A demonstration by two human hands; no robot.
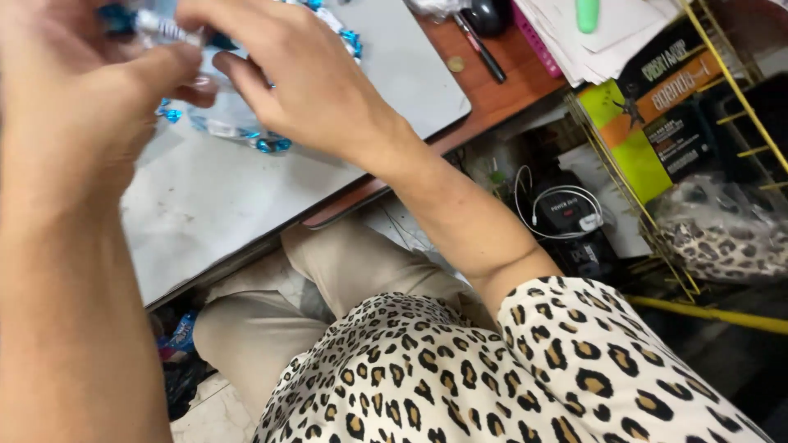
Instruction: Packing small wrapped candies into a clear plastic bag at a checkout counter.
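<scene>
Both hands work close together at the top left, above the pale grey counter: the left hand has its thumb and fingers closed on a small clear tube with a blue end, held up in the air just under the camera, and the right hand curls over it, its fingers bent together and pinching at the same piece. By the look of it the work is partway through, since a loose heap of clear plastic pieces with blue tips lies on the counter right beneath the hands, still to be handled. The pieces look glossy, small and light; the counter is flat, matte and scuffed, with a red-brown wooden edge. Further right lie a black pen and a stack of white papers, beside a yellow wire rack
</scene>
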